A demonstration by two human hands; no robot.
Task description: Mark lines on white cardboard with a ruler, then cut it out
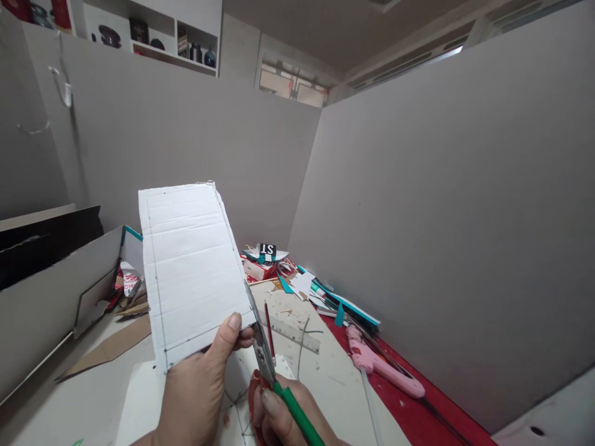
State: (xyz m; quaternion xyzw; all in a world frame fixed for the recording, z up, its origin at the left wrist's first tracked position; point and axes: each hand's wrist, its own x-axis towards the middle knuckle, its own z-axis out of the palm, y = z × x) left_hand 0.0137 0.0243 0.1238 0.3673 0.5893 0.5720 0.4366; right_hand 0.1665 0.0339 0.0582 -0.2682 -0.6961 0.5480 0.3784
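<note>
My left hand (204, 378) grips the lower right corner of a white cardboard piece (193, 272), thumb on its face. The cardboard is tilted up in front of me, with pencil lines along its borders and faint creases across it. In my right hand (288, 409) is a pair of scissors (261, 354) with a green handle and what looks like a red one. Its metal blades point upward along the cardboard's right edge, close by my left fingertips. Whether the blades enclose the edge I cannot tell. Behind the scissors lie a red pencil (269, 331) and a metal ruler (295, 334).
A pink glue gun (383, 368) lies on red cloth (418, 412) at the right. Cardboard scraps (302, 284) pile up toward the back corner. To the left stand an open white box (60, 297) and a brown cardboard strip (106, 347). Grey partitions (432, 217) enclose the table.
</note>
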